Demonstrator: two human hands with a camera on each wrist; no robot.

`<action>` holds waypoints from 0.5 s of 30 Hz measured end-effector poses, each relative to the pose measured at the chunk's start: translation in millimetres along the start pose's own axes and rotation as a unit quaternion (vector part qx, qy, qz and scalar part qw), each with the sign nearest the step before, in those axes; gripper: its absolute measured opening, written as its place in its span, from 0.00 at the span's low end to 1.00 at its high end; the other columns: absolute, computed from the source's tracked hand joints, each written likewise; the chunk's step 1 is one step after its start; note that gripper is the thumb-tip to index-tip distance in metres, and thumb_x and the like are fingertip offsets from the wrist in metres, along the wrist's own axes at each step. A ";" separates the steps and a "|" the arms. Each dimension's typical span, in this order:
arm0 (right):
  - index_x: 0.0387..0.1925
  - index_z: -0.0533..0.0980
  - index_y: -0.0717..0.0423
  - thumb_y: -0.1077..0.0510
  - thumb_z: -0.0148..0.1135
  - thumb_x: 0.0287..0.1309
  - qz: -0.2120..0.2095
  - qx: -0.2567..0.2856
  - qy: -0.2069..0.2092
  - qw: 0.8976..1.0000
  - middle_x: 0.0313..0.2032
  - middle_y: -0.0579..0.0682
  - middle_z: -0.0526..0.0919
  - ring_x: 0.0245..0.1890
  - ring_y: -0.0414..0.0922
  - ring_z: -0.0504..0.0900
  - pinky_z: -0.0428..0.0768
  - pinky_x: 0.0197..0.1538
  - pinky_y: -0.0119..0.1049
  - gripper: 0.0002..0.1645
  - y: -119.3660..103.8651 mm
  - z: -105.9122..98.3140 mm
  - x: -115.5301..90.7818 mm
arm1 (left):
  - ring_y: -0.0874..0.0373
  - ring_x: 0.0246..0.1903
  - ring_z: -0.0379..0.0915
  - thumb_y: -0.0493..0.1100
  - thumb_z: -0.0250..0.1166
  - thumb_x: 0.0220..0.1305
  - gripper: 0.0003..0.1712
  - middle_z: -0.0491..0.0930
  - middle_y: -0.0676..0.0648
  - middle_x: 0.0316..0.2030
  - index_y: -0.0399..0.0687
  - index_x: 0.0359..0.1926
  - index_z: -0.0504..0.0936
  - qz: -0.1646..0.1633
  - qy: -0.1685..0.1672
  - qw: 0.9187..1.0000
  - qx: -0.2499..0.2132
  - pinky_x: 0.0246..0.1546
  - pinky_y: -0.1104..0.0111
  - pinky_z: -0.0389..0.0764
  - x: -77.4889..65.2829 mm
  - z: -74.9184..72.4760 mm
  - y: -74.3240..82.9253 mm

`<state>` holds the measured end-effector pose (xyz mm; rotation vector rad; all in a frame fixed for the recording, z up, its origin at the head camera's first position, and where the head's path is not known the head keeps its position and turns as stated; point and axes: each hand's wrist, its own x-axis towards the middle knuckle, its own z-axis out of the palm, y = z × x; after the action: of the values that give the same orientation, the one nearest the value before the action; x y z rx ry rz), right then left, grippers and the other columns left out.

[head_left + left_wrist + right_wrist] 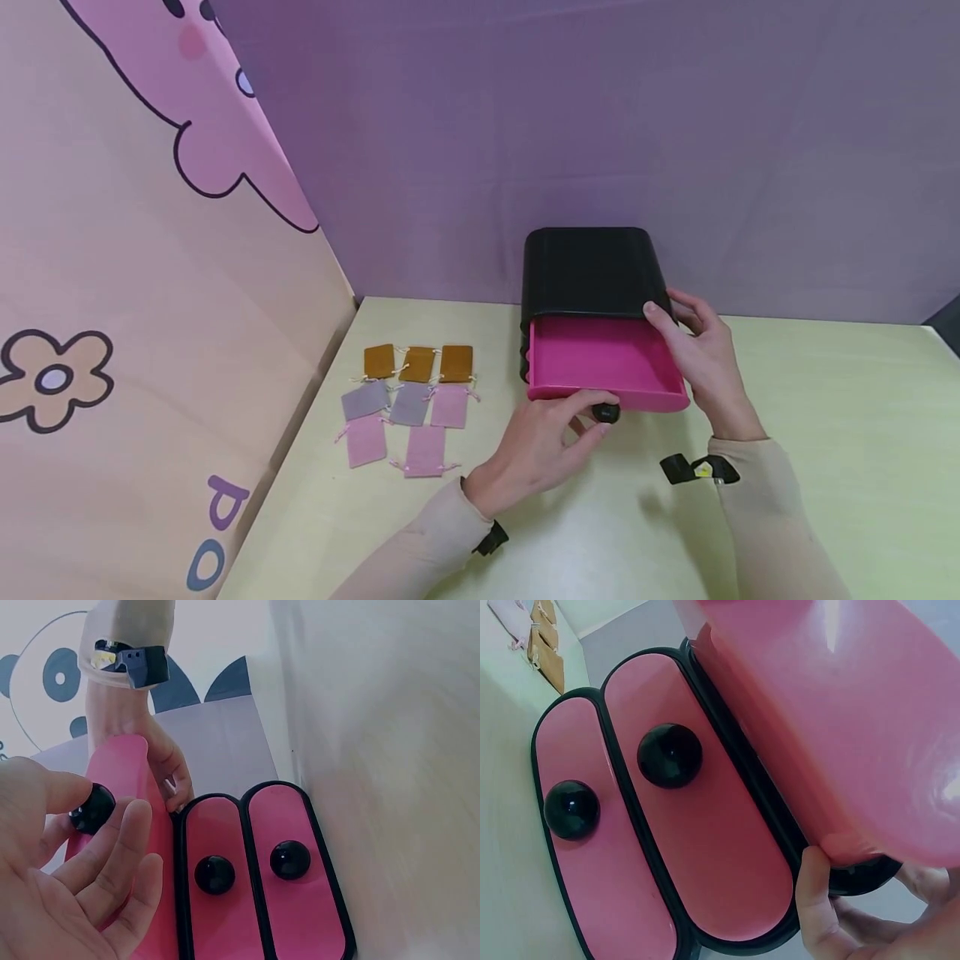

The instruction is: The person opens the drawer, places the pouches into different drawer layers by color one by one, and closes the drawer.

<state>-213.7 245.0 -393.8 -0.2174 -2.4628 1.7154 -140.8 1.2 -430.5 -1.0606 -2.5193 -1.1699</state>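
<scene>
A black cabinet [592, 271] with pink drawers stands against the purple backdrop. Its top pink drawer [652, 403] is pulled well out, and the part of its inside that shows holds nothing. My left hand [534, 448] pinches the drawer's round black knob [606, 412] between thumb and fingers. On the cabinet's right side, my right hand [707, 362] grips the casing near the top front edge, thumb above and fingers along the side. Below, two more drawers are closed, a middle drawer [705, 847] and a bottom drawer [619, 889], each with a black knob.
Left of the cabinet, small drawstring pouches lie flat in rows on the pale table [840, 433]: brown pouches [456, 364], grey pouches [410, 403] and pink pouches [425, 451]. A printed panel [165, 275] borders the table's left side.
</scene>
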 end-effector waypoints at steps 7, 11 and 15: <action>0.83 0.59 0.43 0.33 0.60 0.72 0.007 0.009 0.008 1.000 0.77 0.61 0.68 0.50 0.36 0.77 0.78 0.43 0.18 0.46 0.9 0.4 1.2 | 0.73 0.34 0.84 0.47 0.66 0.77 0.19 0.92 0.55 0.41 0.57 0.65 0.82 0.006 -0.009 1.000 0.007 0.39 0.85 0.75 -3.6 2.0 1.1; 0.83 0.60 0.41 0.34 0.60 0.73 0.006 0.014 0.014 1.000 0.76 0.61 0.69 0.49 0.34 0.77 0.79 0.42 0.17 0.45 1.9 2.2 -0.2 | 0.76 0.34 0.83 0.46 0.66 0.77 0.19 0.92 0.56 0.40 0.57 0.65 0.82 0.004 -0.015 1.000 0.019 0.37 0.87 0.73 -6.3 3.5 2.0; 0.83 0.60 0.41 0.35 0.60 0.73 0.001 0.021 0.017 1.000 0.76 0.61 0.69 0.47 0.33 0.78 0.80 0.40 0.16 0.44 2.4 4.0 -1.4 | 0.75 0.34 0.84 0.46 0.66 0.77 0.19 0.92 0.56 0.40 0.57 0.65 0.83 0.003 -0.014 1.000 0.018 0.35 0.87 0.72 -8.5 4.0 2.8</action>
<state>-213.0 241.9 -397.5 -0.2433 -2.4011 1.7470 -132.2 0.8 -435.0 -1.0829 -2.5456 -1.1120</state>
